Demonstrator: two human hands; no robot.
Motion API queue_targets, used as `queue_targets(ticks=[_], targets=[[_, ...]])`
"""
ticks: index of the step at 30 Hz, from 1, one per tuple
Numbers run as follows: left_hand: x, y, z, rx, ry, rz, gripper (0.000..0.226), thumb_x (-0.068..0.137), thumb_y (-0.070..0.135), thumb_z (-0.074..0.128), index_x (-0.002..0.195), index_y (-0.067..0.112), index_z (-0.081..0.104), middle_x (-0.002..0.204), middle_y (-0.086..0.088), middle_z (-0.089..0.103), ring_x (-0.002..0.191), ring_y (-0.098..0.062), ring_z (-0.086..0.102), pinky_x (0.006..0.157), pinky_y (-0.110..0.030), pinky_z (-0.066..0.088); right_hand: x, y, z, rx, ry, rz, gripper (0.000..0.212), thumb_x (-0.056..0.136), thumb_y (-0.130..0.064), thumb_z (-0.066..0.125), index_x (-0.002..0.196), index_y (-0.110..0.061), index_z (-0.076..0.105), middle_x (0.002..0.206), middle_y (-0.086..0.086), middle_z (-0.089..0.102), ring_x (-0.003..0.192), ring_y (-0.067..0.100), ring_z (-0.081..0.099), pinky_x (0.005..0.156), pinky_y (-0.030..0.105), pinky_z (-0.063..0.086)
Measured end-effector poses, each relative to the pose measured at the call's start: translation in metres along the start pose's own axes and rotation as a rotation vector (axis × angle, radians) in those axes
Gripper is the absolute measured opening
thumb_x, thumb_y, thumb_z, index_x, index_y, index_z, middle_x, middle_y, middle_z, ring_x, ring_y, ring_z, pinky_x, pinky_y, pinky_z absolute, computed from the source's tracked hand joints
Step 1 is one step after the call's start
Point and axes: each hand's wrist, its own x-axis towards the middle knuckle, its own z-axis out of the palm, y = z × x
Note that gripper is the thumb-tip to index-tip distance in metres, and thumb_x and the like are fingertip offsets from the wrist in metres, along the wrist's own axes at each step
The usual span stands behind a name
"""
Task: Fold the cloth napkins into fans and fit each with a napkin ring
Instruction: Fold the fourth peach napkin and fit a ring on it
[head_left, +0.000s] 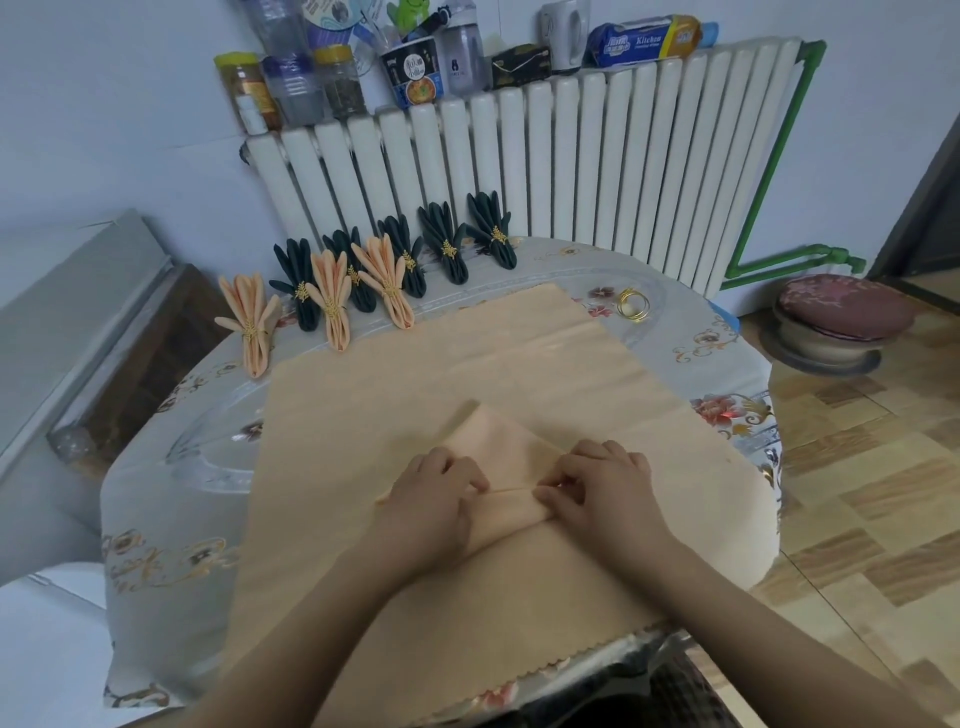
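Both hands (511, 493) pinching napkin (498, 447) pleat.

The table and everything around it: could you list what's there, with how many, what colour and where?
Table: one, round, grey floral cover, centre.
Flat cloth: one, peach, spread across the table.
Napkin being folded: one, peach, on the flat cloth under both hands.
Finished dark fans: about six, dark green, gold-ringed, far edge.
Finished peach fans: three, gold-ringed, far left.
Loose napkin rings: gold, a small pile on the far right; count unclear.
Radiator: one, white, behind the table.
Jars and containers: several, mixed colours, on top of the radiator.
Stool: one, maroon cushion, on the floor at right.
Left hand: pinching a pleat.
Right hand: pinching the same pleat.
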Motion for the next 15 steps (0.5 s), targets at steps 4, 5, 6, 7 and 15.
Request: queue_targets(ticks=[4, 5, 6, 7, 15], targets=[[0.03, 0.026, -0.033, 0.261, -0.237, -0.024, 0.031, 0.089, 0.014, 0.048, 0.118, 0.023, 0.055, 0.128, -0.007, 0.046, 0.122, -0.024, 0.042, 0.095, -0.03, 0.034, 0.0, -0.004, 0.003, 0.052, -0.032, 0.065, 0.006, 0.08, -0.039, 0.066, 0.081, -0.033, 0.066, 0.087, -0.013, 0.055, 0.096, 0.015, 0.045, 0.076, 0.029, 0.021], [0.043, 0.035, -0.037, 0.312, -0.242, 0.016, 0.033, 0.089, 0.014, 0.049, 0.12, 0.022, 0.054, 0.13, -0.008, 0.044, 0.125, -0.025, 0.039, 0.099, -0.031, 0.031, 0.0, -0.004, 0.001, 0.053, -0.041, 0.076, 0.007, 0.08, -0.04, 0.066, 0.082, -0.033, 0.065, 0.088, -0.013, 0.054, 0.097, 0.015, 0.045, 0.077, 0.03, 0.022], [0.055, 0.041, -0.038, 0.301, -0.241, 0.069, 0.035, 0.088, 0.013, 0.049, 0.122, 0.022, 0.053, 0.13, -0.007, 0.042, 0.126, -0.026, 0.036, 0.101, -0.032, 0.029, -0.001, -0.005, 0.001, 0.047, -0.051, 0.08, 0.008, 0.081, -0.04, 0.065, 0.083, -0.033, 0.065, 0.089, -0.013, 0.055, 0.097, 0.015, 0.044, 0.078, 0.03, 0.023], [0.068, 0.047, -0.038, 0.248, -0.253, 0.128, 0.037, 0.087, 0.01, 0.049, 0.122, 0.023, 0.052, 0.129, -0.006, 0.04, 0.125, -0.025, 0.035, 0.101, -0.032, 0.027, 0.0, -0.006, 0.0, 0.033, -0.058, 0.085, 0.009, 0.081, -0.041, 0.064, 0.084, -0.033, 0.065, 0.091, -0.013, 0.055, 0.098, 0.015, 0.044, 0.079, 0.031, 0.024], [0.126, 0.065, -0.041, 0.297, -0.582, 0.201, 0.039, 0.08, 0.025, 0.073, 0.114, 0.012, 0.059, 0.107, -0.003, 0.059, 0.093, -0.018, 0.052, 0.057, -0.016, 0.033, -0.003, -0.009, -0.003, 0.042, -0.024, 0.081, 0.019, 0.083, -0.039, 0.063, 0.102, -0.04, 0.063, 0.088, -0.017, 0.047, 0.098, 0.017, 0.043, 0.077, 0.031, 0.022]])
